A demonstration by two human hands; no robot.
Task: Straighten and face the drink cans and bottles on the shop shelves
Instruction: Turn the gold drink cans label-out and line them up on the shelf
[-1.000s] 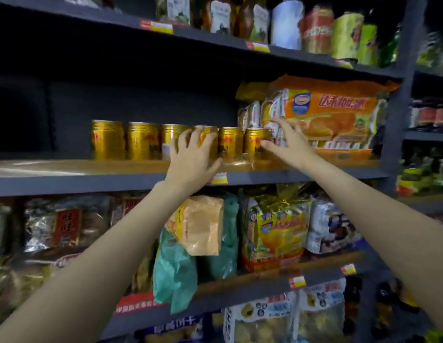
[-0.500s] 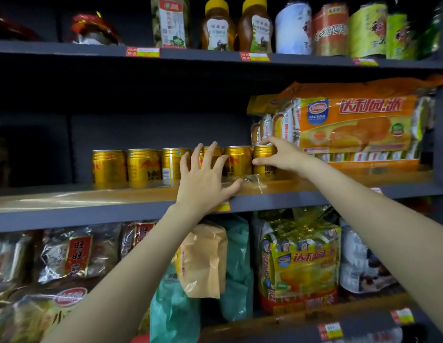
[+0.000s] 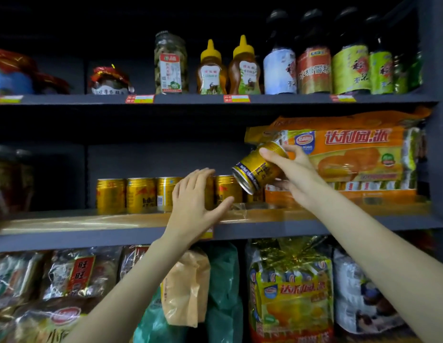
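Shop shelf (image 3: 277, 220): a tilted gold can (image 3: 258, 167) is gripped by the right hand (image 3: 293, 173); the row of cans (image 3: 138, 195) is touched by the straight-fingered left hand (image 3: 193, 203).

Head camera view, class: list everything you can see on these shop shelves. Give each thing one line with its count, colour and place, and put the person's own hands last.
Standing cans: at least five, gold, in a row on the middle shelf.
Lifted can: one, gold, tilted above the row's right end.
Cake pack: one, orange, middle shelf right.
Honey bottles: two, amber with yellow caps, top shelf.
Jar: one, clear, left of the honey.
Dark bottles: at least four, coloured labels, top shelf right.
Snack bags: several, mixed colours, bottom shelf.
Left hand: open, fingers against the can row.
Right hand: grips the lifted can.
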